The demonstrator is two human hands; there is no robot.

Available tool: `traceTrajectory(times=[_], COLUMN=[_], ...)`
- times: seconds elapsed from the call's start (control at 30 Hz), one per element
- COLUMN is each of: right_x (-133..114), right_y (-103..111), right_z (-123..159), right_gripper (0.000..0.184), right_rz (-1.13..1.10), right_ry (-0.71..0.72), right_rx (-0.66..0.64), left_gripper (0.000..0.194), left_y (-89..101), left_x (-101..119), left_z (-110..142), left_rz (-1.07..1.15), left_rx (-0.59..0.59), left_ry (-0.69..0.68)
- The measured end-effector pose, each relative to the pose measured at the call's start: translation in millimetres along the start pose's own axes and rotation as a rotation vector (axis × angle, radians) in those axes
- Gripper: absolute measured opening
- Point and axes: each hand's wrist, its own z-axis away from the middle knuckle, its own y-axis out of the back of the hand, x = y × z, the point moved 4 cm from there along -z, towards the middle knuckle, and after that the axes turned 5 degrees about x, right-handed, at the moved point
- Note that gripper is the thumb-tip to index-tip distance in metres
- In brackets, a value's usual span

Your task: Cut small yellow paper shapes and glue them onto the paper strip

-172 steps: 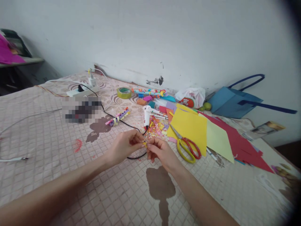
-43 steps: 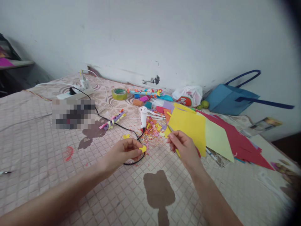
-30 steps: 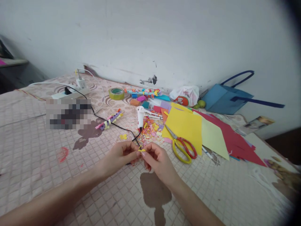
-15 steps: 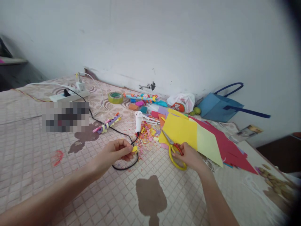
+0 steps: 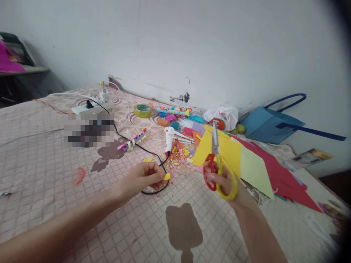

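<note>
My left hand (image 5: 150,176) pinches a small yellow paper piece (image 5: 166,176) between thumb and fingertips, just above the black cord (image 5: 148,149). Another yellow cut piece (image 5: 147,160) shows behind that hand. In my right hand (image 5: 223,180) is a pair of scissors (image 5: 215,140) with one red and one yellow handle loop, its blades pointing up and away over the yellow sheet. The blades look closed together. A white glue gun (image 5: 168,140) stands on the table beyond my left hand, beside a heap of colourful paper scraps (image 5: 181,153).
Yellow paper (image 5: 203,148), pale green paper (image 5: 253,164) and red paper (image 5: 285,179) lie to the right. A tape roll (image 5: 142,111), a decorated purple stick (image 5: 135,140) and a power strip (image 5: 93,106) lie further left. A blue bag (image 5: 270,122) leans on the wall.
My right hand has lifted the scissors off the paper and turned them upright, fingers now in the handles. My left hand keeps its yellow piece. The view has shifted slightly left.
</note>
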Motion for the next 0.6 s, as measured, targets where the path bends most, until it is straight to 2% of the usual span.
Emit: traceTrajectory(times=[0.07,0.13,0.23,0.37,0.6], right_x=[1.6,3.7,5.3,7.0,4.5], right_y=[-34.9,-64.5,-88.6,-95.0,-97.9], right_z=[11.1,21.1,28.9,28.6,27.0], right_gripper=[0.025,0.023,0.026,0.028,0.025], right_rz=[-0.008,-0.096,-0.169,-0.203,-0.183], right_ry=[-0.001,-0.022,-0.052,-0.102,-0.075], right_rx=[-0.071,-0.131,-0.118,-0.057,-0.022], left_gripper=[0.026,0.026,0.025,0.021,0.019], left_y=[-1.3,-3.5,-7.1,-10.2,-12.2], left_x=[-0.5,-0.7,-0.7,-1.4,-7.8], left_z=[0.2,0.8,2.6,4.4,2.3], left_rz=[-0.032,-0.063,-0.108,-0.165,-0.174], left_rx=[-0.011,-0.039,-0.085,-0.103,-0.105], left_ry=[0.004,-0.001,-0.033,-0.096,-0.131])
